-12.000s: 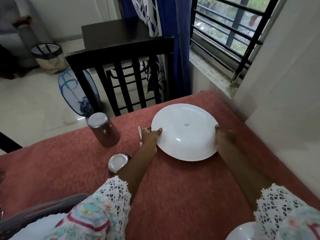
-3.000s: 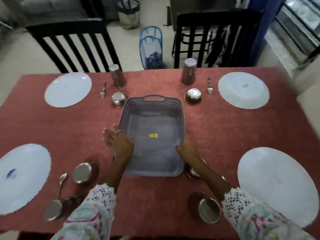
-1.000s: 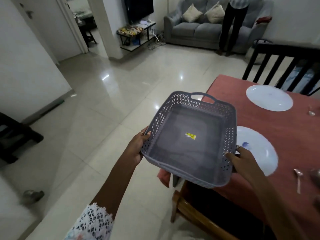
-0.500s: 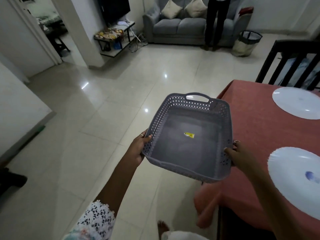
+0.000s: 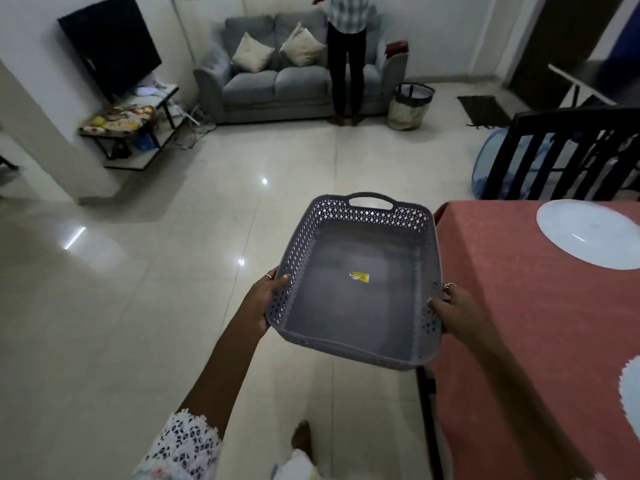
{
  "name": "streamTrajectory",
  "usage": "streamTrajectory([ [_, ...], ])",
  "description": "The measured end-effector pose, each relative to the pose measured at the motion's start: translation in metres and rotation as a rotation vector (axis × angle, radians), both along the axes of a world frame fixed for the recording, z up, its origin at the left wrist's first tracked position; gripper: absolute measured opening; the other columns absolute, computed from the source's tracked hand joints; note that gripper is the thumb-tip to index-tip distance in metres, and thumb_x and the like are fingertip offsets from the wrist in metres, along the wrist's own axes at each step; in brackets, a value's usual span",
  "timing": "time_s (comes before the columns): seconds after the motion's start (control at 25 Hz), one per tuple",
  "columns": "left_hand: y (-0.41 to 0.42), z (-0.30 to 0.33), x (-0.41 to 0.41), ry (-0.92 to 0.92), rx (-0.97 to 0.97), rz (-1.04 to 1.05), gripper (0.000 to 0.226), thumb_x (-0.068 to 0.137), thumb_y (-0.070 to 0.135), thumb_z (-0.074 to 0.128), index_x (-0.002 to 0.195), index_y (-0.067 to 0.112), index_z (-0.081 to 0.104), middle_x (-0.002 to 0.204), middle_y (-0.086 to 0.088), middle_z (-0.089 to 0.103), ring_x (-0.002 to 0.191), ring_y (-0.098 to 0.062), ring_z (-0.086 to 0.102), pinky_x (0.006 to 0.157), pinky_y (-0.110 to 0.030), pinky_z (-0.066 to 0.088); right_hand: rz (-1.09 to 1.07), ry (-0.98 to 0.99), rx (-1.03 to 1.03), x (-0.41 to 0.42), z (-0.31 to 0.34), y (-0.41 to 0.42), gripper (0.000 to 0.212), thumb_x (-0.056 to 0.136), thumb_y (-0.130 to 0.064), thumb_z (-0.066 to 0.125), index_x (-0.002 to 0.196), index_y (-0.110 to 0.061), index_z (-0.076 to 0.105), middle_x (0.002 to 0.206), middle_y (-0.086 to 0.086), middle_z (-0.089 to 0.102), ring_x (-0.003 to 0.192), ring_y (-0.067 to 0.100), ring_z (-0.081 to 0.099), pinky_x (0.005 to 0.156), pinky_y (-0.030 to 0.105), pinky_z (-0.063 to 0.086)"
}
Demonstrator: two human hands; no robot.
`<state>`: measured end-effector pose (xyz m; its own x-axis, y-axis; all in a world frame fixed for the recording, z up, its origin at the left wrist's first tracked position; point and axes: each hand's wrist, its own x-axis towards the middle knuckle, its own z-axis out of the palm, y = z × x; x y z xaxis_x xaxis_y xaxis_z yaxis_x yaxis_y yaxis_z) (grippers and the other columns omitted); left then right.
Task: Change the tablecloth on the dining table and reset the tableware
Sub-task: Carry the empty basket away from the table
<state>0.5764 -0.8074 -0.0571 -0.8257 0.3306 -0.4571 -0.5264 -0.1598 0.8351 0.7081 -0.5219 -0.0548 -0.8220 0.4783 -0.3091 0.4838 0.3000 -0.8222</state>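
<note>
The grey basket (image 5: 360, 299) sat in the middle of the frame, held up over the floor just left of the table's red cloth (image 5: 512, 306). The left hand (image 5: 261, 303) gripped its left wall and the right hand (image 5: 453, 311) gripped its right wall. A white plate (image 5: 592, 232) lay on the cloth at the right edge.

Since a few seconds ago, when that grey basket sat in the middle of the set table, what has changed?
The grey basket was lifted off the red tablecloth and carried away past the table's end; it now hangs over the floor. The left hand and right hand, which lay against its sides, now grip them. The basket stayed empty, and the white plate remains on the cloth.
</note>
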Motion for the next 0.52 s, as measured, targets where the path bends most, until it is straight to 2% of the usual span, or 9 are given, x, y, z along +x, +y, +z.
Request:
streamTrajectory([
  [0.08, 0.011, 0.001, -0.064, 0.002, -0.01, -0.049, 0.03, 0.097, 0.012, 0.046, 0.124, 0.006, 0.055, 0.091, -0.009, 0.07, 0.075, -0.024, 0.068, 0.072, -0.034, 0.057, -0.037, -0.004, 0.035, -0.049, 0.0, 0.003, 0.005, 0.083, -0.025, 0.054, 0.085, -0.022, 0.057, 0.093, 0.014, 0.066, 0.082, 0.033, 0.065, 0.075, 0.051, 0.056],
  [0.12, 0.018, 0.001, -0.089, 0.006, -0.008, -0.063, 0.031, 0.097, 0.014, 0.045, 0.125, 0.005, 0.054, 0.091, -0.009, 0.07, 0.076, -0.024, 0.067, 0.074, -0.035, 0.056, -0.067, -0.007, 0.029, -0.067, 0.007, 0.003, 0.005, 0.084, -0.025, 0.054, 0.085, -0.021, 0.057, 0.093, 0.014, 0.066, 0.08, 0.032, 0.065, 0.073, 0.048, 0.056],
  [0.24, 0.054, 0.004, -0.174, 0.034, -0.029, -0.104, 0.031, 0.099, 0.016, 0.043, 0.124, 0.003, 0.055, 0.088, -0.007, 0.07, 0.074, -0.021, 0.067, 0.069, -0.03, 0.057, -0.169, -0.002, 0.026, -0.133, 0.014, 0.022, 0.015, 0.093, -0.011, 0.051, 0.105, -0.004, 0.057, 0.094, 0.014, 0.063, 0.069, 0.02, 0.062, 0.053, 0.028, 0.054],
  [0.28, 0.07, 0.002, -0.201, 0.034, -0.038, -0.124, 0.031, 0.1, 0.016, 0.041, 0.124, 0.003, 0.055, 0.09, -0.007, 0.069, 0.074, -0.02, 0.067, 0.065, -0.028, 0.057, -0.197, -0.018, 0.036, -0.154, 0.013, 0.032, 0.019, 0.094, -0.011, 0.051, 0.109, -0.002, 0.057, 0.094, 0.012, 0.063, 0.068, 0.018, 0.061, 0.052, 0.025, 0.053],
  [0.4, 0.128, -0.003, -0.281, 0.04, -0.053, -0.178, 0.028, 0.101, 0.015, 0.038, 0.122, 0.007, 0.055, 0.091, -0.005, 0.067, 0.073, -0.017, 0.066, 0.058, -0.023, 0.056, -0.29, 0.003, 0.047, -0.219, -0.001, 0.074, 0.023, 0.094, -0.017, 0.054, 0.104, 0.001, 0.065, 0.095, 0.014, 0.069, 0.073, 0.024, 0.065, 0.065, 0.031, 0.055],
  [0.52, 0.194, -0.009, -0.362, 0.03, -0.031, -0.225, 0.031, 0.102, 0.016, 0.036, 0.125, 0.006, 0.053, 0.09, -0.005, 0.068, 0.076, -0.019, 0.065, 0.065, -0.029, 0.053, -0.392, 0.038, 0.017, -0.281, -0.009, 0.122, 0.023, 0.093, -0.017, 0.056, 0.102, 0.001, 0.066, 0.096, 0.011, 0.068, 0.079, 0.024, 0.065, 0.069, 0.029, 0.052],
])
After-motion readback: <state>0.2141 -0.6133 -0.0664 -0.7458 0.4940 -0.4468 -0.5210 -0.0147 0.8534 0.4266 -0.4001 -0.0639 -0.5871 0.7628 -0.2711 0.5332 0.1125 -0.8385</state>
